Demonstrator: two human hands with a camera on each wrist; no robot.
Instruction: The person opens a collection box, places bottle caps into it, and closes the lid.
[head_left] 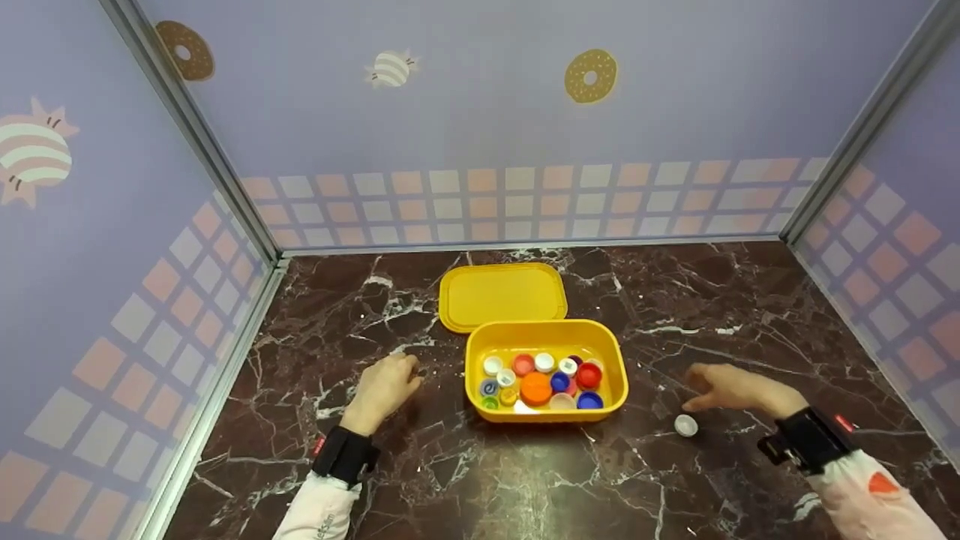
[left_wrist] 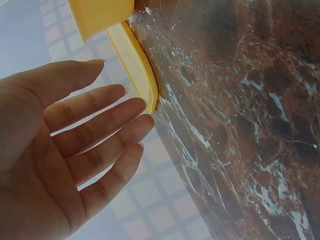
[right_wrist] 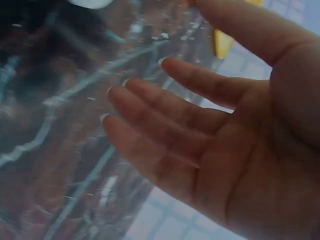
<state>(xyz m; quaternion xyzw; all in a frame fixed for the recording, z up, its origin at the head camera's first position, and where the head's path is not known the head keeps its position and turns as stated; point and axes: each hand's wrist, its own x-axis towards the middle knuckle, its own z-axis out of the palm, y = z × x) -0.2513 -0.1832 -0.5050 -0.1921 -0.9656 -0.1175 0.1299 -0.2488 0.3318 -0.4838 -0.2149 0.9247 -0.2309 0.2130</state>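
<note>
In the head view a yellow box (head_left: 546,415) holds several bottle caps, among them an orange cap (head_left: 536,389), a red cap (head_left: 589,376) and a blue cap (head_left: 589,400). To the right of it, a whitish bottle cap (head_left: 685,425) lies alone on the dark marbled table. My right hand (head_left: 731,388) hovers just above and beside that cap, fingers loosely bent around nothing. Left of the box is my left hand (head_left: 381,390), relaxed and holding nothing. The left wrist view shows the left palm (left_wrist: 55,165) with fingers spread; the right palm (right_wrist: 240,160) likewise looks vacant.
Behind the box lies its flat yellow lid (head_left: 502,296), partly hidden by the box's back rim. Purple panels with a tile pattern (head_left: 520,201) enclose the marbled table (head_left: 480,480) at the back and both sides.
</note>
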